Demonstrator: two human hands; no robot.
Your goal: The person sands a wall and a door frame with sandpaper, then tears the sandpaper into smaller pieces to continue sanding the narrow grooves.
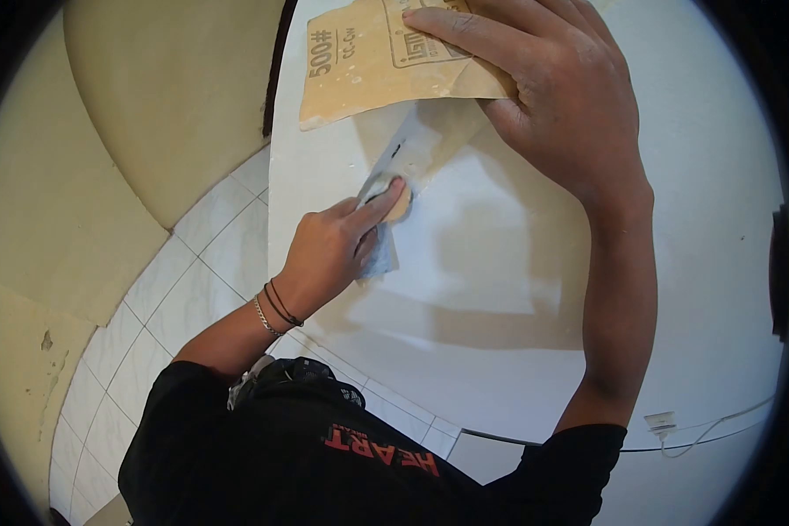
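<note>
A sheet of tan sandpaper (359,66), printed "500#" on its back, is in my right hand (552,83) at the top of the view. My right fingers lie over its printed side, with the thumb behind its lower edge. Lower down and to the left, my left hand (333,245) closes around a flat grey-blue piece (379,256) with whitish smears. A rounded tan part (401,206) shows beside its fingertips; I cannot tell what kind of tool this is. Both hands are in front of a white wall surface (508,254) that carries their shadows.
Cream panels (175,79) stand at the left, above a floor of white tiles (184,272). A white plug with a cable (662,423) is at the lower right. A dark object (778,272) sits at the right edge.
</note>
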